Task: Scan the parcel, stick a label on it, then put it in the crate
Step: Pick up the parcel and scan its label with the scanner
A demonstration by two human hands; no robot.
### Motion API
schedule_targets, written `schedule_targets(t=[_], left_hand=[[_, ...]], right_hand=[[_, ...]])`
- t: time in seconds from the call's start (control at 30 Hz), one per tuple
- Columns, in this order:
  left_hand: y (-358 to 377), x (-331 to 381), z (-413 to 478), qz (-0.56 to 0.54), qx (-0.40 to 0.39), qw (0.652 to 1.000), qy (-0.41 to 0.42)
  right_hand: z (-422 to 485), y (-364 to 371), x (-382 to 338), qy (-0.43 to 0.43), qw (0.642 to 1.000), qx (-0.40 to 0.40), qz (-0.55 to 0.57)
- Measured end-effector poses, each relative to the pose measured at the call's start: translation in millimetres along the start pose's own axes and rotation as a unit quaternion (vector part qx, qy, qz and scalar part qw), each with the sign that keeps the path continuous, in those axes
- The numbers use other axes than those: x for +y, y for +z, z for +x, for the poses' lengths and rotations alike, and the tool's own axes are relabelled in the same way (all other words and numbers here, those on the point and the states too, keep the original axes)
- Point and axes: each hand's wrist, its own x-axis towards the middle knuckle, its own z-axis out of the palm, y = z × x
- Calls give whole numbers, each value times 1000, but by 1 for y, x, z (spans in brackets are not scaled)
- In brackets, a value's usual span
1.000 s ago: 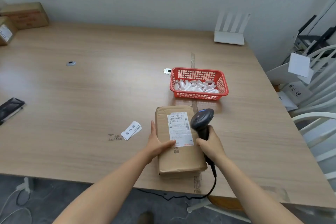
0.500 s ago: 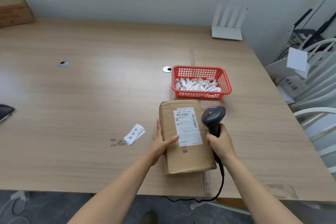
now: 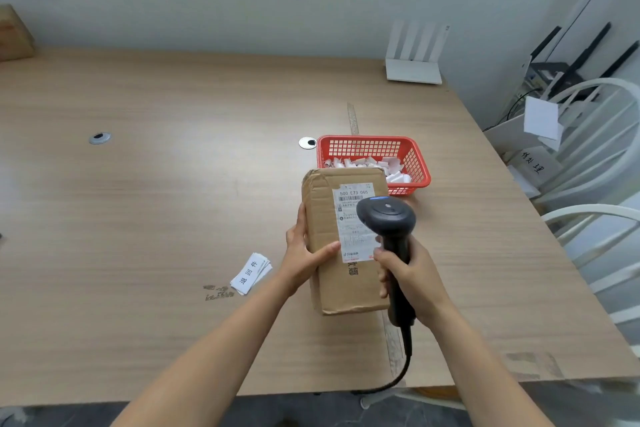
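A brown cardboard parcel (image 3: 323,218) with a white shipping label (image 3: 351,222) is tilted up off the wooden table, its far end raised in front of the red basket. My left hand (image 3: 304,253) grips the parcel's left edge, thumb on top. My right hand (image 3: 408,274) holds a black corded barcode scanner (image 3: 389,218), whose head hovers over the shipping label and hides part of it. A small stack of white labels (image 3: 252,272) with printed characters lies on the table left of the parcel.
A red mesh basket (image 3: 414,156) holding several small white paper pieces stands behind the parcel. A white router (image 3: 414,55) sits at the back. White chairs (image 3: 595,218) stand to the right. The scanner cable (image 3: 403,364) hangs over the table's near edge. A cardboard box (image 3: 12,31) shows at far left.
My left hand has lifted and tilted the parcel up from flat on the table. The scanner has moved in over the shipping label. The view has shifted right.
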Motion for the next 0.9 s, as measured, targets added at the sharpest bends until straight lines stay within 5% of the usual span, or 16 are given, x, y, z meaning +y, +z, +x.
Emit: schedule_targets(t=[0.2, 0.9], left_hand=[[-2, 7, 10, -2, -4, 1000, 7], [-4, 1, 27, -1, -41, 999, -16]], right_hand=[[-1, 7, -11, 12, 996, -15, 90], [-6, 8, -21, 12, 998, 11, 54]])
